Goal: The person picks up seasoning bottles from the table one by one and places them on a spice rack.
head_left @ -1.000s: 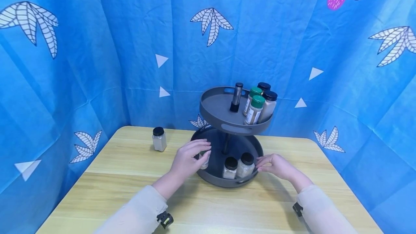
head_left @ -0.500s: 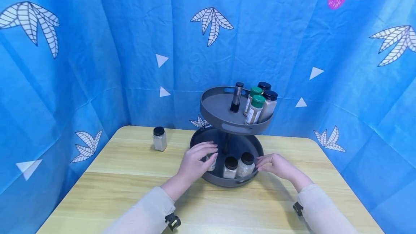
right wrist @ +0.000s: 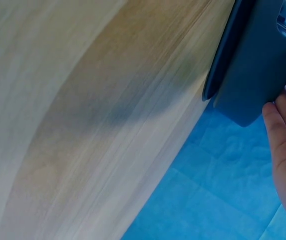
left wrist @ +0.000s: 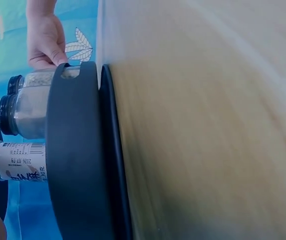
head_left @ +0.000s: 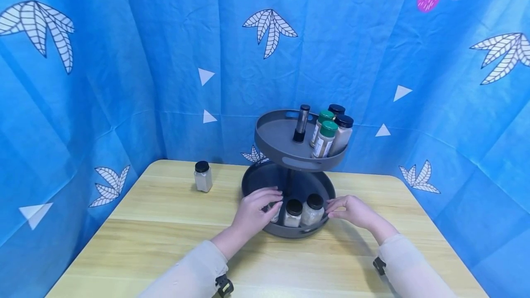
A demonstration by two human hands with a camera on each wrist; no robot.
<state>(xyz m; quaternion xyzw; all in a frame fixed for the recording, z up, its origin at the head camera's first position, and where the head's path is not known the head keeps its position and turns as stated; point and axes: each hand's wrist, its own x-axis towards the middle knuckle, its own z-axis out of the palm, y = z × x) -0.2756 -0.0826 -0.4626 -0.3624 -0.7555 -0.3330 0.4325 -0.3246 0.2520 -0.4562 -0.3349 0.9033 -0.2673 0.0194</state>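
Note:
My left hand (head_left: pixel 251 214) is at the left front of the lower tray (head_left: pixel 285 232) of a dark grey two-tier turntable. It pinches a spice bottle (left wrist: pixel 22 162) by its green cap; the bottle stands upright inside the rim, mostly hidden by the fingers in the head view. Right of it in the tray are two black-lidded jars, a smaller jar (head_left: pixel 292 220) and a larger jar (head_left: pixel 311 216). My right hand (head_left: pixel 355 210) holds the tray's right rim with fingertips and thumb, beside the larger jar.
On the upper tray (head_left: pixel 275 137) stand a slim black-capped grinder (head_left: pixel 302 125), green-capped bottles (head_left: pixel 322 147) and black-lidded jars (head_left: pixel 342 137). Another black-lidded jar (head_left: pixel 203 179) stands on the wooden table (head_left: pixel 165 233) at the back left. A blue patterned curtain (head_left: pixel 186 82) surrounds the table.
The left hand has moved right with the green-capped bottle, bringing it closer to the smaller jar in the lower tray. The right hand has stayed at the rim.

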